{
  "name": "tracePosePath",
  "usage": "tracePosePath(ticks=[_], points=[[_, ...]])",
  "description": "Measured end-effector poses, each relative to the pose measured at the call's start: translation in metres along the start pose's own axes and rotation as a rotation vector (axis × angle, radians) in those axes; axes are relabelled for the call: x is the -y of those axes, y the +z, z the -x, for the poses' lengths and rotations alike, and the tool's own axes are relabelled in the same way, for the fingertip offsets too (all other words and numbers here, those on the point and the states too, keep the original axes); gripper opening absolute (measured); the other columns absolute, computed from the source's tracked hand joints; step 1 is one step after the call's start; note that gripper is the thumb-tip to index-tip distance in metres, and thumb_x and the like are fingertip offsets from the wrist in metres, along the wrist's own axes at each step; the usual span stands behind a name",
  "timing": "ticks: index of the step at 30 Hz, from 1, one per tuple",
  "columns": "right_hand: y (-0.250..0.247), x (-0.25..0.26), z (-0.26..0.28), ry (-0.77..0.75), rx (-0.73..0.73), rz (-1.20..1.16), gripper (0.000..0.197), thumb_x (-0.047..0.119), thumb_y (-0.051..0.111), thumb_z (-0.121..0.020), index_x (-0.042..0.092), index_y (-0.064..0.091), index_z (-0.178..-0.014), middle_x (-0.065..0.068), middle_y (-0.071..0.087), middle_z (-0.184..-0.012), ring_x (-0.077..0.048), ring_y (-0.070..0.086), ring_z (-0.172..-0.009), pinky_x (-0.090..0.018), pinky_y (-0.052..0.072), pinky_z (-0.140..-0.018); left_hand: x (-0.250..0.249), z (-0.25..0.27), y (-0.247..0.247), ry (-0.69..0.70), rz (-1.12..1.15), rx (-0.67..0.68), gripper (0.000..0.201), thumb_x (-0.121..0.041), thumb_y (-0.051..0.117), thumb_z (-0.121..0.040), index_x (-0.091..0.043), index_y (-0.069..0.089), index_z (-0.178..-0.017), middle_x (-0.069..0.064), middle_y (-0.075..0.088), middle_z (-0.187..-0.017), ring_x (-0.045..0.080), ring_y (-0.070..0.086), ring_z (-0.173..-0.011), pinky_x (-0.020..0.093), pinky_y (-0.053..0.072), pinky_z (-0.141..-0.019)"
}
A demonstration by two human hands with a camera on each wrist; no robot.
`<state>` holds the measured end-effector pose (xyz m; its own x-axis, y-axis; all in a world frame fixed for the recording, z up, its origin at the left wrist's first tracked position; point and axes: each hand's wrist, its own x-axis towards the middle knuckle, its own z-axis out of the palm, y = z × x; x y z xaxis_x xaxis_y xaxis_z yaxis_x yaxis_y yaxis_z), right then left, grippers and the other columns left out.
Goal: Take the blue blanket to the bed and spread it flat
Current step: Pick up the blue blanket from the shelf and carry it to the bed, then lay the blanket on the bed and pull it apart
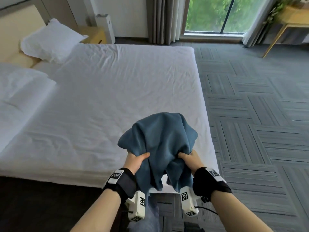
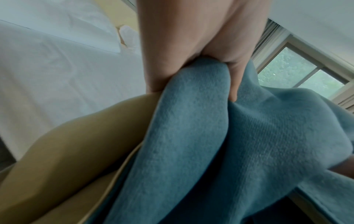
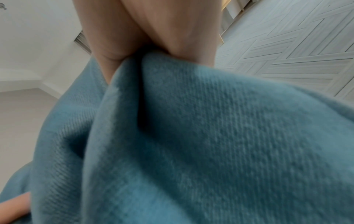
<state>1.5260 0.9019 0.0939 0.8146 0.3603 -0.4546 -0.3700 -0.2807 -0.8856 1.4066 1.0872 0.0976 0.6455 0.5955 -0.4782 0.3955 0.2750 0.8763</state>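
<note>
The blue blanket (image 1: 158, 143) is bunched up and billows over the near right corner of the white bed (image 1: 108, 91). My left hand (image 1: 136, 160) grips its near edge on the left, thumb on top. My right hand (image 1: 188, 157) grips the edge on the right, about a hand's width away. Folds of the blanket hang down between my wrists, below the bed's edge. In the left wrist view my left hand (image 2: 191, 63) pinches a fold of the blanket (image 2: 210, 144). In the right wrist view my right hand (image 3: 145, 37) clamps the blanket (image 3: 210, 144), which fills the picture.
Two white pillows (image 1: 50, 41) lie at the head of the bed on the left. A wooden nightstand (image 1: 95, 36) stands behind it. Grey patterned carpet (image 1: 250, 106) runs along the bed's right side toward a window (image 1: 217, 14) with curtains. A wooden desk (image 1: 291, 22) is at far right.
</note>
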Motion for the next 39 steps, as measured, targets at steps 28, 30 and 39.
tracePosePath(ticks=[28,30,39], points=[[0.009,-0.021,-0.273,0.288,-0.032,0.657,0.068,0.018,0.062,-0.083,0.007,0.029,-0.142,-0.018,0.035,-0.142,-0.030,0.039,-0.129,-0.030,0.033,-0.103,0.022,-0.259,-0.001,-0.349,-0.930,0.089,0.055,-0.018,0.059,-0.085,-0.010,0.039,-0.136,0.013,0.035,-0.145,0.027,0.045,-0.128,0.034,0.037,-0.106],[0.014,-0.027,-0.287,0.217,-0.079,0.676,0.074,0.023,0.065,-0.083,0.009,0.025,-0.144,-0.015,0.030,-0.146,-0.030,0.035,-0.133,-0.035,0.030,-0.109,0.031,-0.272,0.004,-0.321,-0.972,0.052,0.060,-0.018,0.060,-0.085,-0.010,0.035,-0.138,0.012,0.026,-0.149,0.028,0.039,-0.132,0.036,0.034,-0.108],[-0.007,-0.068,-0.334,0.320,-0.249,0.594,0.113,0.048,0.081,-0.062,0.009,0.015,-0.145,-0.016,0.029,-0.150,-0.033,0.030,-0.137,-0.046,0.029,-0.112,0.051,-0.332,0.002,-0.297,-0.955,-0.198,0.100,-0.032,0.071,-0.077,-0.009,0.005,-0.148,0.016,0.017,-0.155,0.033,0.022,-0.141,0.049,0.030,-0.109]])
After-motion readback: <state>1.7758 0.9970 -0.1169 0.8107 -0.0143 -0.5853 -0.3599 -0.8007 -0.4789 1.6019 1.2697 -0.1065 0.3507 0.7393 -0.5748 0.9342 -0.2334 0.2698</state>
